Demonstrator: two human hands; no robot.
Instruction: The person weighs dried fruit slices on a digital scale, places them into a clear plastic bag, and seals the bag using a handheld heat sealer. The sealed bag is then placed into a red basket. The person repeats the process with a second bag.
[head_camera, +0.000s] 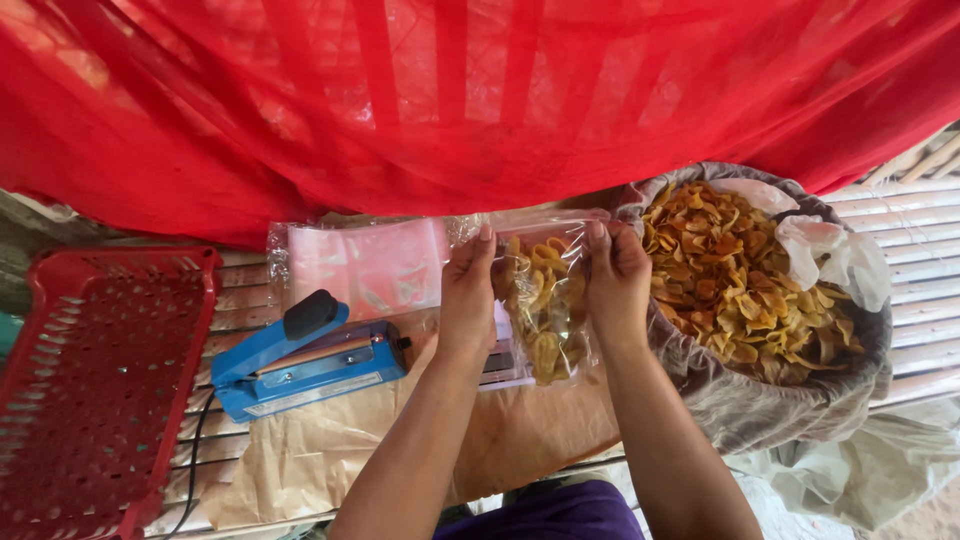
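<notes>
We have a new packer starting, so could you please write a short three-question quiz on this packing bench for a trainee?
1. True or false: both hands hold the clear plastic bag of yellow chips by its top edge.
2. Which item lies beside the left hand: A) blue impulse heat sealer, B) steel knife, C) glass jar?
3. Fill in: the large lined sack of loose yellow chips sits on the ____ hand's side.

Key:
1. True; the right hand grips the other corner.
2. A.
3. Right.
</notes>
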